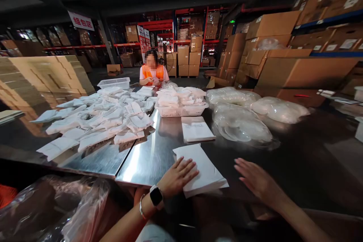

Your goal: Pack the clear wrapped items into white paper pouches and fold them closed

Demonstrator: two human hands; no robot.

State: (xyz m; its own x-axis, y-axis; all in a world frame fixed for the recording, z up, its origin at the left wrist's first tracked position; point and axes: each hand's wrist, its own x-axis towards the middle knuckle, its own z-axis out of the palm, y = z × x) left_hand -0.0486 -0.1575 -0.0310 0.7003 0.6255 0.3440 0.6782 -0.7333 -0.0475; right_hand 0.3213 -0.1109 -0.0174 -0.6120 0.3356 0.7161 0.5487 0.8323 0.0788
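My left hand [179,176], with a watch on its wrist, lies flat with fingers stretched out on a stack of white paper bags [208,168] at the near edge of the metal table [167,132]. To the right of that stack my right hand [255,177] hovers apart from it, fingers extended and somewhat blurred, holding nothing. Just beyond the stack is another flat white stack [197,128] with faint printing. Behind it stands a white plastic basket [181,111] heaped with white packets [181,95]. The underside of my left palm is hidden.
Many white packets [104,117] cover the table's left side. Clear plastic bundles [241,123] lie at right. Across the table is a person in an orange vest [154,72] beside a white crate [115,82]. Cardboard boxes [306,73] rise at right; clear plastic [82,211] hangs at lower left.
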